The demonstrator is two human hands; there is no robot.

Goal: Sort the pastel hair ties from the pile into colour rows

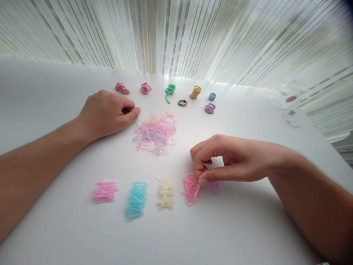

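My right hand [220,158] pinches thumb and forefinger together at the right edge of a pile of coral-pink rubber bands [190,189], seemingly on one of its bands. Partly hidden below that hand lies a small lilac bunch of bands [214,186]. Resting on the table, my left hand [106,112] is curled into a loose fist, with nothing seen in it. Just right of its thumb is a tangled heap of mixed pastel rubber bands [156,132]. Sorted piles lie in a row nearer me: orchid-pink bands [105,191], turquoise bands [136,200] and cream bands [166,193].
Along the back of the white table [68,228] stand coiled hair ties: red [121,88], pink [145,88], green [170,90], yellow [195,92], blue [212,96] and purple [210,108]. A dark beaded ring [182,103] lies among them. Clear plastic pieces [291,117] sit far right, before string curtains [176,36].
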